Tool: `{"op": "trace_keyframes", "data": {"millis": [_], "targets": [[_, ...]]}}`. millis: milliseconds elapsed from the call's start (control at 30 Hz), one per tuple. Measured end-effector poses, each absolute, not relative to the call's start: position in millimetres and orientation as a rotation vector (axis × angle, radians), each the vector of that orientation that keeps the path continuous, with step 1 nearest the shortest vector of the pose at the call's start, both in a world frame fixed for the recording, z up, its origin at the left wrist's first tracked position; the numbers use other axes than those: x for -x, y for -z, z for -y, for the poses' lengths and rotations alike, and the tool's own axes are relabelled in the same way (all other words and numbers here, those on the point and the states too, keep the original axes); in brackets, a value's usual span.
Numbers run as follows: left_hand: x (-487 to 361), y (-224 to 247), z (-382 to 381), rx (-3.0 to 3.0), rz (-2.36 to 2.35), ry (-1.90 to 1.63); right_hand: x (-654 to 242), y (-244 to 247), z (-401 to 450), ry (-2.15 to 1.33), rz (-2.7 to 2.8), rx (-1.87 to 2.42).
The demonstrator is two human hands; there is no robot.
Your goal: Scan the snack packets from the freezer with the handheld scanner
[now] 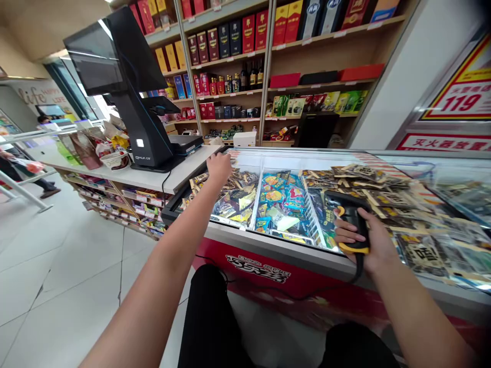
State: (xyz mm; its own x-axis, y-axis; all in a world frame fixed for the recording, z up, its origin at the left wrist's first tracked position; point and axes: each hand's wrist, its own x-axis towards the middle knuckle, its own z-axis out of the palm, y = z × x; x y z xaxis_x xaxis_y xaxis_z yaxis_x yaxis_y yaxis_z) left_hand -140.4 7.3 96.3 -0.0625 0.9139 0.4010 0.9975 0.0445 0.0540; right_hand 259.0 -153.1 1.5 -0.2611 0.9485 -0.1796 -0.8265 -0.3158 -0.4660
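My right hand (368,240) is wrapped around a black and yellow barcode scanner (353,220), whose cord runs down from the handle. The scanner is over the right part of a chest freezer (264,243) with a red front. At the far left side of the freezer, my left hand (220,166) is closed over the black frame edge (180,202); its fingertips are mostly hidden. Blue ice cream packets (282,194) fill a section between white wire dividers (312,214). Yellow and dark packets (238,197) lie left of them. Brown and black packets (399,199) are heaped on the right.
A counter (149,179) to the left bears a black checkout terminal (141,102), a white bowl (115,160) and bagged goods. Shelves (230,56) of boxes and bottles stand behind the freezer. The scanner cord (291,296) hangs across its front, near my knees. Another person (23,168) is at far left.
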Motion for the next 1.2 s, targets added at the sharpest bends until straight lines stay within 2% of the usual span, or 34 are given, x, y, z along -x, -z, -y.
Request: {"op": "trace_keyframes", "data": {"millis": [167, 267, 367, 567, 867, 1100, 1200], "targets": [[158.8, -95.7, -14.2, 2.051, 2.401, -0.007, -260.8, 1.7, 151.8, -1.861, 0.301, 0.468], [153.6, -91.8, -12.2, 2.066, 2.422, -0.134, -266.9, 6.7, 152.1, -1.887, 0.298, 0.387], [144.9, -89.5, -7.9, 2.038, 2.29, -0.067, -271.7, 10.1, 154.3, -1.919, 0.297, 0.306], [93.2, -62.2, 13.9, 2.175, 1.814, 0.286, -275.3, -1.9, 164.5, -1.819, 0.354, 0.236], [-42.9, -5.6, 64.4, 2.705, 1.393, 0.353, -343.0, -24.6, 207.9, -1.562, 0.515, 0.272], [-147.1, -6.1, 94.9, 2.969, 0.434, 0.641, -392.1, 2.0, 221.4, -1.538, 0.55, 0.067], [-175.3, -8.1, 102.0, 2.945, 0.255, 0.642, -418.3, 10.0, 225.2, -1.495, 0.54, 0.015]]}}
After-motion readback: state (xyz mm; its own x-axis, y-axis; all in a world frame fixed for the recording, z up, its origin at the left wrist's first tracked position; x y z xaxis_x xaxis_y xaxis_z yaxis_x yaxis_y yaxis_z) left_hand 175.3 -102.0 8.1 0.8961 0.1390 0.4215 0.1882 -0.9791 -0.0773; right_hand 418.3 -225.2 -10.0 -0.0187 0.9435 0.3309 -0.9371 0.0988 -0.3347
